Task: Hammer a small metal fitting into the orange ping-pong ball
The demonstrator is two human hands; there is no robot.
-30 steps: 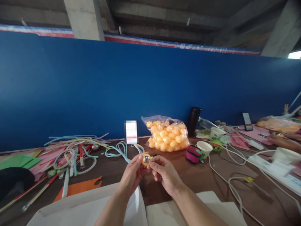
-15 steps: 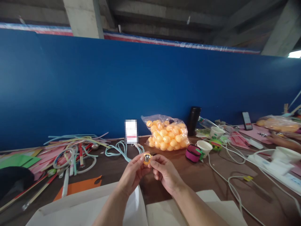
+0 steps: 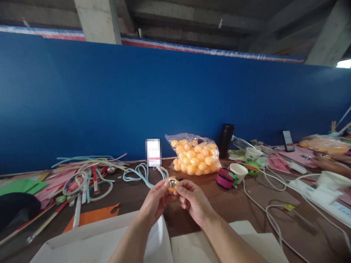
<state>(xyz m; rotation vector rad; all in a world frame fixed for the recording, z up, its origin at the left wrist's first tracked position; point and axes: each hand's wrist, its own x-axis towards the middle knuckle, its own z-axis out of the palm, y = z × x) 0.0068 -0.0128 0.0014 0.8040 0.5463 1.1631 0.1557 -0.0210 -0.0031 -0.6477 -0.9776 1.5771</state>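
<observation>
Held between both hands, near the middle of the view, is a small orange ball with a shiny silver piece (image 3: 172, 183) set in its face; it resembles a cut-open ping-pong ball. My left hand (image 3: 157, 199) pinches it from the left with thumb and fingers. From the right, my right hand (image 3: 193, 200) grips its edge between thumb and forefinger, the other fingers curled. Just beyond the hands stands a clear plastic bag of orange ping-pong balls (image 3: 195, 157). A white box or tray (image 3: 104, 237) lies under my left forearm.
A magenta pouch (image 3: 225, 178), a paper cup (image 3: 238, 171) and a black bottle (image 3: 227, 140) stand to the right, with white cables (image 3: 260, 204) and a power strip (image 3: 326, 204). Coloured straws and papers (image 3: 85, 175) lie left. Another person's hand (image 3: 329, 162) shows far right.
Almost nothing differs. Both hands keep their hold on the orange ball, and the whole view has shifted very slightly.
</observation>
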